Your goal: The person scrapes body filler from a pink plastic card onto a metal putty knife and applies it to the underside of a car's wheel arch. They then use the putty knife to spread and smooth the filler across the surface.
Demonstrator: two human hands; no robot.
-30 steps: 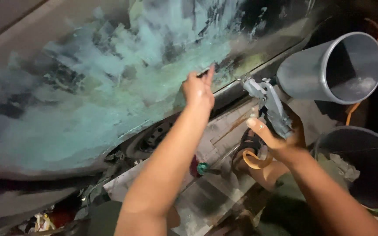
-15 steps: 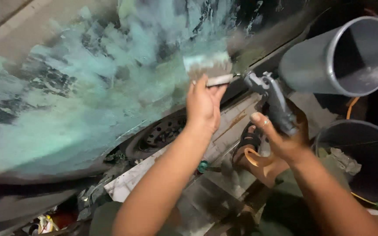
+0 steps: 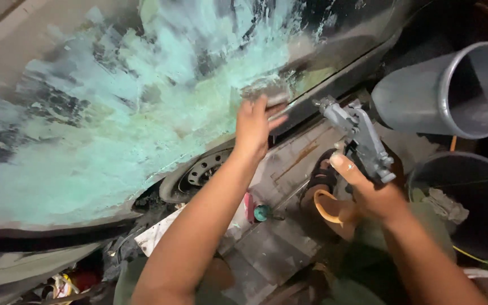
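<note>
My left hand [image 3: 253,125] presses a small grey pad [image 3: 268,92] against a dark car body panel [image 3: 114,113] smeared with pale green filler. The pad sits near the panel's lower edge, above a wheel [image 3: 201,169]. My right hand [image 3: 368,192] grips a grey spray gun [image 3: 357,135] by its handle, nozzle pointing up-left toward the panel. The gun's large grey cup [image 3: 453,93] tilts to the right with its mouth open.
A dark bucket [image 3: 470,203] with a rag inside stands at the right. My foot in a sandal [image 3: 326,195] rests on rusty metal sheets [image 3: 289,164] on the ground. A small teal and pink object [image 3: 258,212] lies beside them. Clutter fills the bottom left.
My left hand has shifted with the pad along the panel's lower edge. The spray gun has tilted and moved slightly closer to the panel.
</note>
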